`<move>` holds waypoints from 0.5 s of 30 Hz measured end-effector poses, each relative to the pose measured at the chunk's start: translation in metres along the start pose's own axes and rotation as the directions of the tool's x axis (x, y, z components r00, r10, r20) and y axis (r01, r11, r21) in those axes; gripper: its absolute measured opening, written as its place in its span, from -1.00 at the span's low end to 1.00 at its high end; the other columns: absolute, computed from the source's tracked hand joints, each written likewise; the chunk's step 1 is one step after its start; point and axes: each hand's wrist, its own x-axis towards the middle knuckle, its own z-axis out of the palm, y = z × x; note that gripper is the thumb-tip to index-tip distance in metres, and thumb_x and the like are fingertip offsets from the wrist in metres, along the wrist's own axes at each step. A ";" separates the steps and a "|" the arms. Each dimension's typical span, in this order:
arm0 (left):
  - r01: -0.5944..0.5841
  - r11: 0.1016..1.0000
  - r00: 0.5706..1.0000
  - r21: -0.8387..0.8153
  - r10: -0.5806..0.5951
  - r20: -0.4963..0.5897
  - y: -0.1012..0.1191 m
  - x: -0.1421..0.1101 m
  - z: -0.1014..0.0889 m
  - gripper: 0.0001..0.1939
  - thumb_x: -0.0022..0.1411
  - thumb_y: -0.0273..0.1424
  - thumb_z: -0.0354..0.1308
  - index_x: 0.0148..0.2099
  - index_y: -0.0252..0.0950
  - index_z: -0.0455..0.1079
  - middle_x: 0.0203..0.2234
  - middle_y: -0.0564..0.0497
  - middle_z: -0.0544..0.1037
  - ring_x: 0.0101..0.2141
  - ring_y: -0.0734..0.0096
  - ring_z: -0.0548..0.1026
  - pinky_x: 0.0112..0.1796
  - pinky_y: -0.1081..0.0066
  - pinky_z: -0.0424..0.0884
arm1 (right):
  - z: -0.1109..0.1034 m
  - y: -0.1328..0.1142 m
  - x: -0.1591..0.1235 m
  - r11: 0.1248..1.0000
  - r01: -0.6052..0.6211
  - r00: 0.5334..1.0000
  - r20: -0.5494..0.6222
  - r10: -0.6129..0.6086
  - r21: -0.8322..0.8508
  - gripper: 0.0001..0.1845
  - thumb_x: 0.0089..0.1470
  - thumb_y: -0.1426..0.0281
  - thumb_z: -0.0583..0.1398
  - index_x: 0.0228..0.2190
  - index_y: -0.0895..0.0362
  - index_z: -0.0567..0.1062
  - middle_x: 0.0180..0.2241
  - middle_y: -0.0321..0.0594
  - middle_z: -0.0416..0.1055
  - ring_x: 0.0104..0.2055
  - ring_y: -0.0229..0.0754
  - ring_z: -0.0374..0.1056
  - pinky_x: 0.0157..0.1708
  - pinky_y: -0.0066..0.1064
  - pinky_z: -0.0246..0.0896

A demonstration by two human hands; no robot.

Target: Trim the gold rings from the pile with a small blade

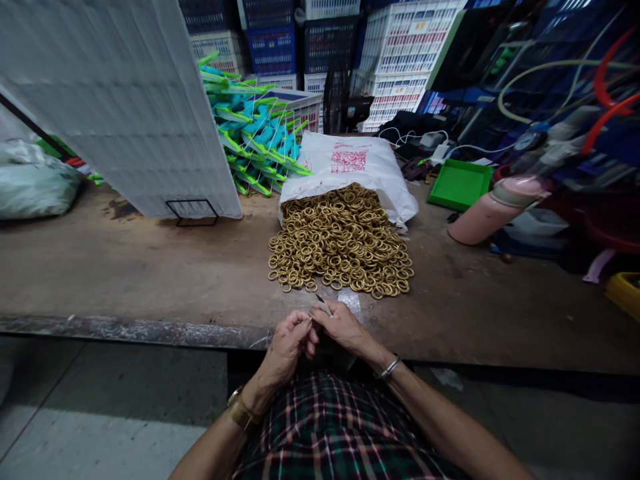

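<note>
My left hand (290, 340) and my right hand (343, 327) meet close together at the near edge of the workbench, fingers pinched. The right hand grips a thin dark-tipped tool (323, 303) pointing up and away. The left hand pinches something small against it, too small to name. Just beyond my hands lies a heap of brass rings (340, 247) spilling from a white plastic bag (350, 167). A small clear plastic piece (350, 303) lies between the rings and my right hand.
A brown workbench (125, 267) runs across the view. A white mesh panel (125, 100) leans at the left, green-and-blue plastic parts (255, 133) are piled behind, with a green tray (460, 183), a pink bottle (495, 210) and stacked crates (400, 47) at the back.
</note>
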 end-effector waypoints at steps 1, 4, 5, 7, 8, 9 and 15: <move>0.006 1.000 1.000 -0.023 -0.006 0.002 -0.001 0.000 0.000 -0.71 0.10 -0.18 0.10 -0.36 -0.32 0.20 -0.61 0.13 0.37 -0.67 0.65 0.26 -0.61 0.57 0.17 | 0.000 0.000 0.000 1.000 -0.004 1.000 0.003 0.004 0.005 -0.73 -0.02 0.24 0.09 -0.62 0.14 0.31 -0.70 -0.39 0.24 -0.60 -0.34 0.12 -0.58 -0.52 -0.02; 0.018 0.998 1.000 -0.060 -0.017 0.006 -0.001 0.000 0.000 -0.70 0.08 -0.17 0.13 -0.38 -0.32 0.20 -0.60 0.13 0.36 -0.66 0.65 0.27 -0.61 0.58 0.18 | 0.000 -0.001 0.000 1.000 -0.020 1.000 -0.009 0.020 -0.007 -0.71 0.00 0.25 0.07 -0.63 0.14 0.31 -0.71 -0.38 0.24 -0.62 -0.35 0.11 -0.59 -0.52 -0.03; 0.020 0.998 1.000 -0.067 -0.019 0.008 -0.001 -0.001 0.000 -0.69 0.07 -0.17 0.13 -0.38 -0.32 0.21 -0.60 0.13 0.36 -0.66 0.65 0.27 -0.61 0.58 0.19 | 0.000 -0.001 0.001 1.000 -0.022 1.000 -0.013 0.022 -0.016 -0.71 0.01 0.26 0.06 -0.64 0.14 0.31 -0.71 -0.38 0.24 -0.63 -0.36 0.10 -0.59 -0.52 -0.04; 0.017 0.997 1.000 -0.080 -0.017 0.005 -0.002 -0.001 0.000 -0.69 0.07 -0.17 0.15 -0.38 -0.32 0.21 -0.60 0.12 0.36 -0.66 0.65 0.27 -0.61 0.58 0.19 | 0.000 0.000 0.001 0.999 -0.010 1.000 -0.024 0.009 -0.041 -0.71 0.02 0.29 0.03 -0.64 0.15 0.32 -0.69 -0.37 0.25 -0.62 -0.36 0.10 -0.59 -0.53 -0.03; 0.012 0.996 1.000 -0.087 -0.012 -0.002 -0.002 -0.001 0.000 -0.69 0.07 -0.17 0.15 -0.38 -0.32 0.21 -0.60 0.13 0.36 -0.66 0.65 0.27 -0.61 0.58 0.19 | 0.000 0.000 0.001 0.998 0.003 0.999 -0.046 -0.006 -0.063 -0.71 0.03 0.30 0.03 -0.63 0.15 0.32 -0.68 -0.37 0.25 -0.61 -0.36 0.11 -0.58 -0.53 -0.02; 0.007 0.996 1.000 -0.091 -0.008 -0.009 -0.003 -0.001 -0.001 -0.70 0.07 -0.18 0.15 -0.38 -0.32 0.21 -0.60 0.13 0.36 -0.66 0.65 0.27 -0.61 0.58 0.19 | 0.000 0.001 0.001 0.995 0.021 0.997 -0.076 -0.029 -0.101 -0.72 0.03 0.32 0.02 -0.62 0.16 0.33 -0.66 -0.36 0.26 -0.59 -0.35 0.13 -0.56 -0.53 -0.01; -0.044 0.997 0.997 -0.057 0.041 -0.059 -0.004 0.002 -0.005 -0.74 0.11 -0.22 0.13 -0.36 -0.31 0.21 -0.59 0.13 0.35 -0.65 0.65 0.26 -0.61 0.57 0.19 | -0.002 0.008 -0.006 0.818 0.170 0.975 -0.030 -0.222 -0.550 -0.85 -0.07 0.53 0.00 -0.53 0.13 0.33 -0.62 -0.36 0.24 -0.57 -0.33 0.10 -0.52 -0.51 -0.08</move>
